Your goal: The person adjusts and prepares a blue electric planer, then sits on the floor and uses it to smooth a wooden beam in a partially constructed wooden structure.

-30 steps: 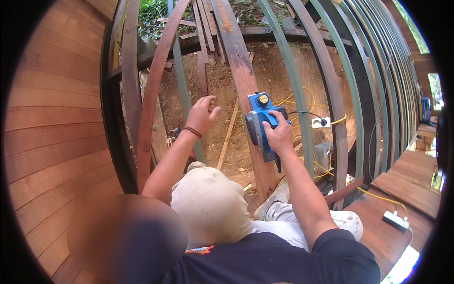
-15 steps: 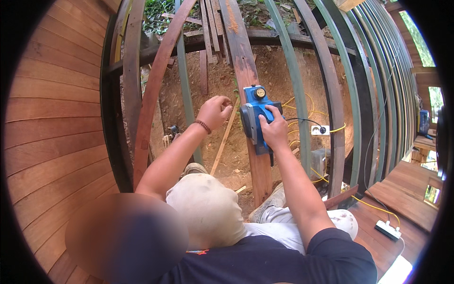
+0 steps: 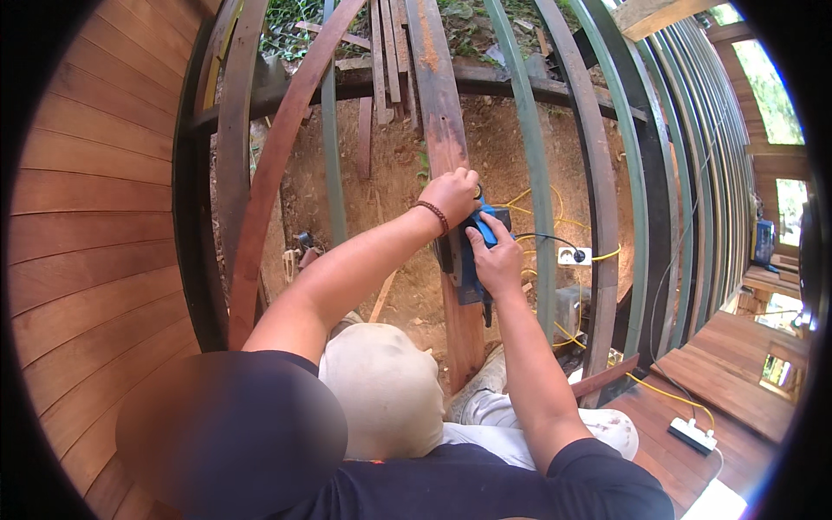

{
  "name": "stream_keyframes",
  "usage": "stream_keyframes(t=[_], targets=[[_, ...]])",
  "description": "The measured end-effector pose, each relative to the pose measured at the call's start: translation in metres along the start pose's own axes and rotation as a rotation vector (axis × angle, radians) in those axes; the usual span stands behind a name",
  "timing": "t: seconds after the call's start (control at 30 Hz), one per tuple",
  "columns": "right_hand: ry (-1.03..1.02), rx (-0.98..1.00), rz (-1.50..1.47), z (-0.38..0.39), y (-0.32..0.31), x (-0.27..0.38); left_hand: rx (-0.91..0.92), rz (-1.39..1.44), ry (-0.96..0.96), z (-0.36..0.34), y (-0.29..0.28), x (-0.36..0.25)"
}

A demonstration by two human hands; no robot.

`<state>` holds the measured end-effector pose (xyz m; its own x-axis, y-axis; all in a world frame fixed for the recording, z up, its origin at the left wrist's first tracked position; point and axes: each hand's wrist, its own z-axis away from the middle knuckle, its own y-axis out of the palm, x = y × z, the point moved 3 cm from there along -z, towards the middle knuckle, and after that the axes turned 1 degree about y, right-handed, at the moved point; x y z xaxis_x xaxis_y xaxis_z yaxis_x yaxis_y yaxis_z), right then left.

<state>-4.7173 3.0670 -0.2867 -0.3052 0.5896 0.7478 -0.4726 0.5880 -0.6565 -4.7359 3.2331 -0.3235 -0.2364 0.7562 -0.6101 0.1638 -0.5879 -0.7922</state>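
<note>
A blue and black electric planer (image 3: 465, 264) sits on a long reddish wooden beam (image 3: 440, 121) that runs away from me over bare earth. My right hand (image 3: 497, 258) grips the planer's rear handle. My left hand (image 3: 452, 194), with a beaded band at the wrist, is closed over the planer's front knob. My knees in light trousers (image 3: 381, 390) are below the tool. A black cord (image 3: 546, 238) leaves the planer to the right.
Reddish deck boards (image 3: 87, 260) curve along the left. Green and dark joists (image 3: 533, 156) run beside the beam with open gaps down to the dirt (image 3: 390, 173). A yellow cable (image 3: 667, 394) leads to a white power strip (image 3: 692, 433) on planks at the right.
My left hand has come from the open air left of the beam onto the front of the planer. My right hand has stayed on the handle.
</note>
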Motion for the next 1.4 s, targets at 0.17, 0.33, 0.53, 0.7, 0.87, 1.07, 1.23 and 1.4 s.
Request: stream_keyframes(t=[0.17,0.33,0.53,0.7,0.87,1.07,1.23,1.4], targets=[[-0.043,0.01,0.022,0.004,0.0,-0.003,0.166,-0.06,0.312,-0.017,-0.001,0.02],[0.0,0.044,0.025,0.011,-0.004,0.002,0.12,0.126,0.215,0.0,-0.026,0.016],[-0.046,0.004,-0.007,0.008,0.003,-0.011,-0.164,0.197,-0.204,0.033,-0.027,0.071],[-0.038,-0.016,0.036,-0.001,0.007,-0.002,-0.185,0.223,-0.262,0.045,-0.026,0.078],[-0.078,-0.06,0.051,-0.027,0.01,0.003,-0.223,0.266,-0.221,0.034,-0.029,0.065],[-0.061,-0.045,0.056,-0.055,0.015,0.015,-0.285,0.214,-0.136,-0.006,-0.024,0.033],[-0.032,-0.013,0.05,-0.016,0.005,0.012,-0.1,0.094,-0.132,-0.013,-0.008,0.012],[0.038,0.002,0.01,0.012,-0.004,-0.001,0.088,-0.024,0.191,-0.007,0.005,0.002]])
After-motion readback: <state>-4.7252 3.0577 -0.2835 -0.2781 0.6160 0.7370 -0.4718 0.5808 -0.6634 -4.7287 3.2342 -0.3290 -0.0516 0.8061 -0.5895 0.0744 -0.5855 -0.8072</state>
